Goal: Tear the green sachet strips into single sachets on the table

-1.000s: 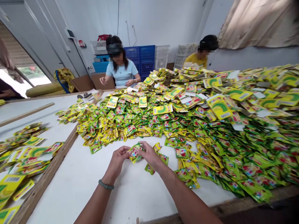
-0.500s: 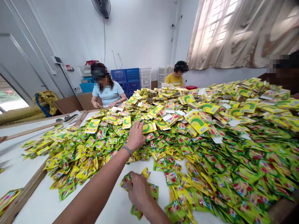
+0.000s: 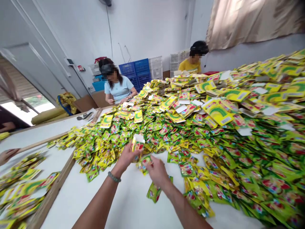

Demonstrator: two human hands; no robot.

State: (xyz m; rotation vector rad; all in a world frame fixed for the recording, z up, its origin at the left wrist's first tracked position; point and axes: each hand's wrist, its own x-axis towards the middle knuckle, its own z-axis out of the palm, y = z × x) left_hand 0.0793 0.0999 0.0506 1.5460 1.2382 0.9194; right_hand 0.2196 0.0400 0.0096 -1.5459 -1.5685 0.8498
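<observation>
My left hand [image 3: 126, 158], with a bead bracelet on the wrist, is closed on a yellow and white card pack [image 3: 137, 143] held upright above the white table [image 3: 133, 203]. My right hand [image 3: 156, 171] is closed on a small bunch of green and yellow sachets [image 3: 143, 161], held just beside the card. More loose sachets [image 3: 154, 192] lie on the table under my right wrist. Both hands hover at the near edge of a huge heap of green and yellow sachets [image 3: 190, 140].
Yellow cards [image 3: 218, 111] lie on top of the heap. Two seated people [image 3: 118, 86] [image 3: 194, 60] work at the far side. A wooden strip [image 3: 54, 190] divides the table; filled packs [image 3: 21, 187] lie to its left. Another person's hand [image 3: 7, 155] shows at the left edge. Blue crates [image 3: 137, 70] stand by the wall.
My left hand came back from the heap holding a card pack. My right hand lifted off the table with sachets and met the left hand.
</observation>
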